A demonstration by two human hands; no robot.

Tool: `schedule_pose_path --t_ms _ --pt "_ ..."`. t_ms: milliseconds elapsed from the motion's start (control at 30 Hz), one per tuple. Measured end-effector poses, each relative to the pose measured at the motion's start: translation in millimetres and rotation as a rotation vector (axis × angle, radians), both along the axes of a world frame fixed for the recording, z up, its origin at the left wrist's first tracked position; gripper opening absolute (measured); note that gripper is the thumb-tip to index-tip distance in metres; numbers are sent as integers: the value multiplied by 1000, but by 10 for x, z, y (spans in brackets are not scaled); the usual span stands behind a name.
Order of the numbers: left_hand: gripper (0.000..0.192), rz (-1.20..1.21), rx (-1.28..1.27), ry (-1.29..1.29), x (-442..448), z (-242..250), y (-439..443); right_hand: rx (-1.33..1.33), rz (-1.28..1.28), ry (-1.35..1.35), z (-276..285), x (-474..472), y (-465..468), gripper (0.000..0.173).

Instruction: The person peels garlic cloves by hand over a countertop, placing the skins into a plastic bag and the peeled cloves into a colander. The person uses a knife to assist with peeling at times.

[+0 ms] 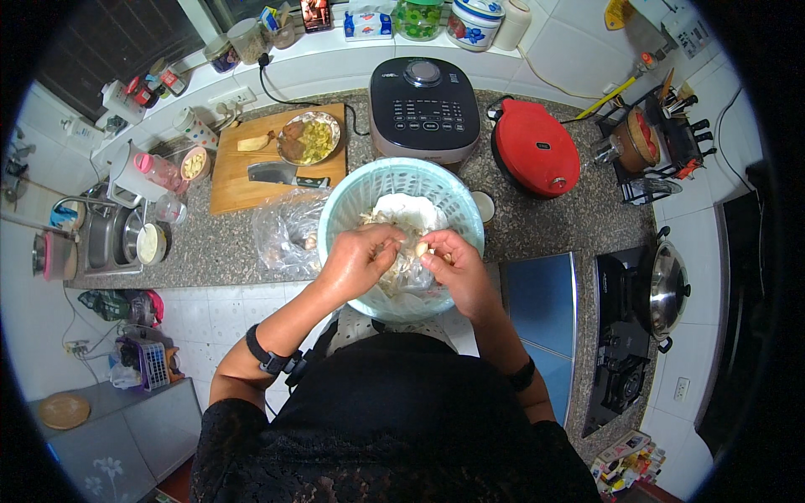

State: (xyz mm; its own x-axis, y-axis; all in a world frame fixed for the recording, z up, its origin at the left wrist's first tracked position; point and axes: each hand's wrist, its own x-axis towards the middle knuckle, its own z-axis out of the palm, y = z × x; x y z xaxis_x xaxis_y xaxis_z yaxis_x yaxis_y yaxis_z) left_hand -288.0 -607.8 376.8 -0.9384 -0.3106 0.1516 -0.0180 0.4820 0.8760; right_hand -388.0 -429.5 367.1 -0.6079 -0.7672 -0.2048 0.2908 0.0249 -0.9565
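Both hands are over a pale blue plastic basket [336,195] lined with a clear bag and holding papery garlic skins [393,280] and a crumpled white piece [409,210]. Between the thumb and fingers of my right hand [462,273] is a garlic clove [422,249]. My left hand [358,261] is just left of it, its thumb and fingers bent together; whether they pinch a bit of skin is too small to tell. On the counter left of the basket lies a clear plastic bag [286,232] with garlic bulbs [310,241] inside.
A wooden cutting board [236,188] bears a cleaver [273,173] and a plate of food [324,154]. Farther left stands a bowl of peeled cloves [194,165], near the sink [104,239]. Behind the basket is a rice cooker [424,104]; a red electric griddle [538,148] sits to its right.
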Motion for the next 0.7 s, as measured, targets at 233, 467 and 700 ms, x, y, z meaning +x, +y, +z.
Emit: schedule_pose_path --t_ms 233,467,700 --pt "13 -85 137 -115 5 125 11 176 17 383 137 36 11 18" --pt "13 -85 147 -123 -9 152 7 191 4 603 278 47 -25 20" --pt "11 -97 177 -188 -34 150 -20 158 16 637 279 34 -38 20"
